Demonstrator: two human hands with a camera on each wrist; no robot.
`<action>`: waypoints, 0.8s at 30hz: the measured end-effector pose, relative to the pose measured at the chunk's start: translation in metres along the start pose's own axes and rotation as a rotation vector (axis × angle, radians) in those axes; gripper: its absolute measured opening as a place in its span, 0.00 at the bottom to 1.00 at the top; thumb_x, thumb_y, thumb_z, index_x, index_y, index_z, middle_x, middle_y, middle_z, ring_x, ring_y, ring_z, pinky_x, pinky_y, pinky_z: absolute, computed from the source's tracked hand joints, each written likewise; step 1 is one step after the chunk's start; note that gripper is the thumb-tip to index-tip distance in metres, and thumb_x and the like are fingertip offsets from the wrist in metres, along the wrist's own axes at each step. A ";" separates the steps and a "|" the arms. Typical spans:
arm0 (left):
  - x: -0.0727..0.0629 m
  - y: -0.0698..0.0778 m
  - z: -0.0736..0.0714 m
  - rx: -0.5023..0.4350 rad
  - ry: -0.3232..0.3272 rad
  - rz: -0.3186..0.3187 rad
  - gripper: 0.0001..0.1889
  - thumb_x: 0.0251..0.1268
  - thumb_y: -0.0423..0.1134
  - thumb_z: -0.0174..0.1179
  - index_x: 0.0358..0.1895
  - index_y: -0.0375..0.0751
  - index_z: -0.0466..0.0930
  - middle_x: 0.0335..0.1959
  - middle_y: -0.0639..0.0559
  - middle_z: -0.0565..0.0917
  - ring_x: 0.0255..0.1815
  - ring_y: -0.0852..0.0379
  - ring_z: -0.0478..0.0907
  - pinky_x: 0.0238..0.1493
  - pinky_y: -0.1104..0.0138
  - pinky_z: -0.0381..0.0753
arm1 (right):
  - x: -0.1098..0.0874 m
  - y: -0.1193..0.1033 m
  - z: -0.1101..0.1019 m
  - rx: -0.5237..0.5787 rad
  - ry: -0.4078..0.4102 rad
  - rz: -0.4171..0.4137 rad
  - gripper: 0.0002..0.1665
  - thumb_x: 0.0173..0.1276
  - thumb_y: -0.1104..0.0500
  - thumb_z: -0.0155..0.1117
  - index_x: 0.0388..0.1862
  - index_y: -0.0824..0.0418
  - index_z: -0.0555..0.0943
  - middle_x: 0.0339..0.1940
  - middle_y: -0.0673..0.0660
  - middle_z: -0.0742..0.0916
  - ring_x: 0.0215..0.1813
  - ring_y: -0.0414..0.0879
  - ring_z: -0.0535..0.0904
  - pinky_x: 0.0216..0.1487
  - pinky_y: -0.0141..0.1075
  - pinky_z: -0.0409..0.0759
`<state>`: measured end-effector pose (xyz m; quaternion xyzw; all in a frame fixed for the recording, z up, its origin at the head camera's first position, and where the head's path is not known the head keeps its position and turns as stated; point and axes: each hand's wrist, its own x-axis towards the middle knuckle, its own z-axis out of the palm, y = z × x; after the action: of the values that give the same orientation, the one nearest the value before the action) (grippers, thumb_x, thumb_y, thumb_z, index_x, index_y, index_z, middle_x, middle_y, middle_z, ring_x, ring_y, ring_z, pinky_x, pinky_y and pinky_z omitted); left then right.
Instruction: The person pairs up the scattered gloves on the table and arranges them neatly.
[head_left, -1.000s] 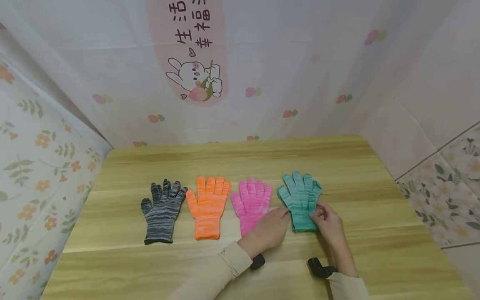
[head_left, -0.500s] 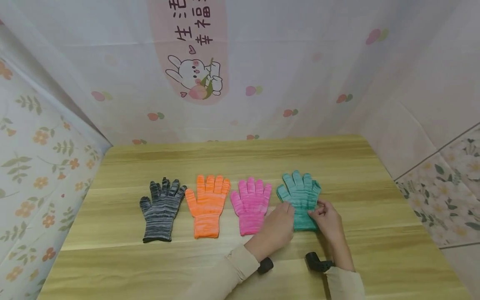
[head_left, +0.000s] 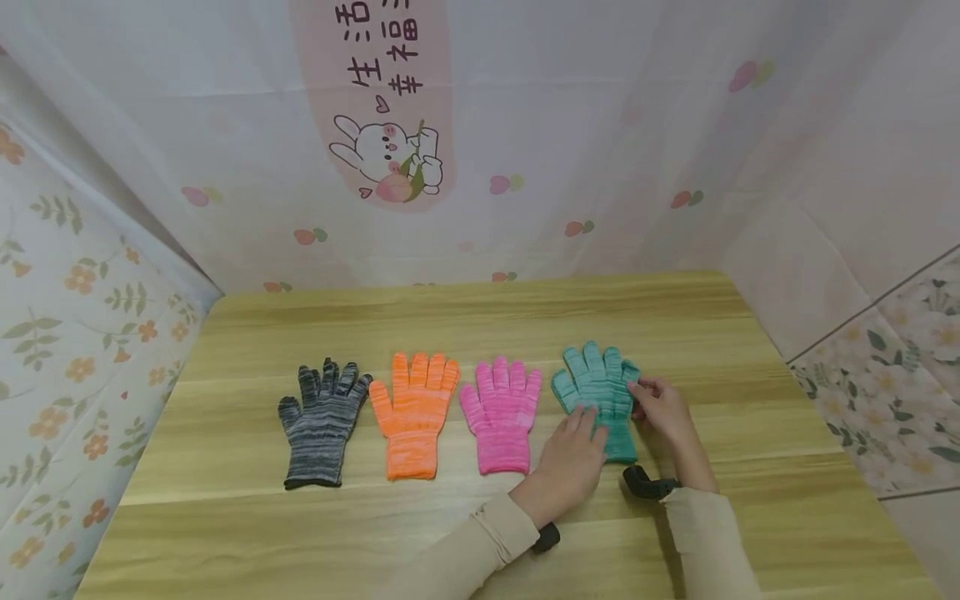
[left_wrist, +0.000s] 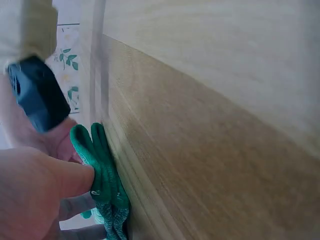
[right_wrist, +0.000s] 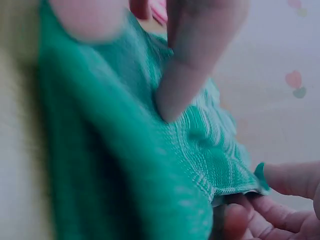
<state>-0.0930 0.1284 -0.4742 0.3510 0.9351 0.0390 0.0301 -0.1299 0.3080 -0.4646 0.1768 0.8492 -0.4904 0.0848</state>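
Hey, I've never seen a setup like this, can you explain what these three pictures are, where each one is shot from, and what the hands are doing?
No machine here: a person works with two bare hands and wears three cameras. The wide picture comes from the head, looking down at a wooden table. Four knit gloves lie in a row: gray glove, orange glove, pink glove and teal glove. The two close-ups come from cameras strapped to the wrists. The left hand rests its fingers flat on the teal glove. The right hand pinches that glove's right edge.
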 end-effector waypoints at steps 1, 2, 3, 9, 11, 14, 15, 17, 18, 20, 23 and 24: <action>0.000 0.000 0.000 -0.007 -0.011 -0.006 0.18 0.71 0.49 0.46 0.59 0.49 0.70 0.70 0.47 0.63 0.72 0.50 0.57 0.69 0.65 0.61 | 0.004 0.000 -0.001 0.001 0.005 -0.002 0.33 0.72 0.50 0.49 0.64 0.75 0.62 0.26 0.51 0.78 0.23 0.37 0.74 0.24 0.31 0.74; 0.000 0.000 -0.001 -0.018 -0.023 -0.011 0.18 0.71 0.49 0.46 0.59 0.50 0.70 0.70 0.47 0.62 0.73 0.50 0.56 0.69 0.65 0.61 | 0.009 0.000 -0.002 -0.005 0.009 -0.005 0.33 0.72 0.50 0.49 0.64 0.75 0.63 0.27 0.51 0.78 0.24 0.37 0.73 0.25 0.31 0.74; 0.000 -0.001 -0.001 -0.026 -0.032 -0.015 0.18 0.71 0.49 0.46 0.59 0.50 0.70 0.71 0.47 0.61 0.73 0.50 0.55 0.69 0.65 0.61 | 0.013 0.000 -0.002 -0.015 0.017 -0.014 0.32 0.71 0.50 0.49 0.62 0.75 0.65 0.28 0.53 0.78 0.24 0.38 0.73 0.24 0.32 0.74; 0.000 -0.005 -0.005 -0.039 -0.062 -0.004 0.17 0.72 0.42 0.45 0.61 0.53 0.69 0.71 0.47 0.60 0.73 0.49 0.55 0.69 0.64 0.61 | 0.033 0.003 -0.006 -0.082 0.046 -0.093 0.28 0.69 0.49 0.53 0.55 0.72 0.73 0.36 0.60 0.81 0.24 0.40 0.73 0.23 0.33 0.75; 0.000 -0.007 -0.006 -0.039 -0.058 0.003 0.18 0.70 0.39 0.47 0.61 0.54 0.70 0.71 0.47 0.61 0.72 0.49 0.56 0.69 0.63 0.62 | 0.039 0.004 -0.008 -0.116 0.037 -0.113 0.27 0.70 0.50 0.53 0.53 0.73 0.73 0.37 0.62 0.81 0.25 0.39 0.73 0.24 0.32 0.76; 0.001 -0.009 -0.006 -0.046 -0.048 0.003 0.17 0.71 0.37 0.46 0.59 0.55 0.71 0.70 0.46 0.61 0.72 0.47 0.57 0.68 0.62 0.63 | 0.047 0.001 -0.011 -0.186 0.016 -0.147 0.25 0.70 0.52 0.53 0.51 0.74 0.73 0.36 0.64 0.81 0.26 0.38 0.72 0.26 0.32 0.75; 0.001 -0.009 -0.006 -0.049 -0.046 0.002 0.16 0.71 0.38 0.45 0.58 0.56 0.71 0.70 0.46 0.62 0.72 0.47 0.57 0.68 0.61 0.63 | 0.050 0.000 -0.012 -0.207 0.017 -0.152 0.24 0.70 0.52 0.53 0.50 0.74 0.73 0.35 0.64 0.82 0.26 0.39 0.73 0.26 0.32 0.75; 0.002 -0.010 -0.006 -0.057 -0.047 -0.003 0.15 0.73 0.39 0.43 0.57 0.56 0.72 0.70 0.45 0.61 0.72 0.46 0.57 0.68 0.60 0.64 | 0.053 -0.003 -0.015 -0.253 0.015 -0.161 0.24 0.70 0.52 0.54 0.49 0.74 0.74 0.32 0.64 0.83 0.26 0.40 0.74 0.27 0.33 0.74; 0.002 -0.010 -0.006 -0.055 -0.052 -0.006 0.14 0.73 0.40 0.42 0.56 0.57 0.72 0.71 0.45 0.61 0.72 0.46 0.56 0.68 0.60 0.64 | 0.054 -0.005 -0.016 -0.268 0.019 -0.163 0.24 0.70 0.53 0.54 0.50 0.74 0.74 0.33 0.65 0.83 0.28 0.42 0.75 0.28 0.33 0.74; 0.003 -0.010 -0.006 -0.054 -0.068 -0.011 0.14 0.74 0.42 0.41 0.56 0.58 0.71 0.71 0.44 0.60 0.73 0.46 0.55 0.68 0.59 0.63 | 0.054 -0.010 -0.017 -0.279 0.043 -0.149 0.23 0.70 0.54 0.53 0.52 0.74 0.73 0.36 0.67 0.82 0.31 0.46 0.77 0.30 0.33 0.74; 0.004 -0.010 -0.005 -0.035 -0.090 -0.021 0.14 0.74 0.44 0.40 0.56 0.61 0.70 0.72 0.45 0.58 0.73 0.46 0.54 0.68 0.58 0.63 | 0.047 -0.020 -0.017 -0.292 0.089 -0.166 0.22 0.70 0.58 0.50 0.55 0.73 0.71 0.39 0.69 0.80 0.34 0.52 0.77 0.30 0.35 0.74; 0.004 -0.009 -0.004 -0.030 -0.096 -0.025 0.14 0.74 0.44 0.40 0.56 0.62 0.70 0.72 0.45 0.57 0.73 0.46 0.54 0.69 0.58 0.62 | 0.043 -0.023 -0.015 -0.304 0.106 -0.194 0.20 0.70 0.60 0.49 0.55 0.73 0.71 0.40 0.69 0.79 0.35 0.54 0.77 0.30 0.36 0.74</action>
<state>-0.1028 0.1241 -0.4713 0.3402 0.9362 0.0360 0.0807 -0.1782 0.3195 -0.4520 0.1050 0.9297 -0.3525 0.0182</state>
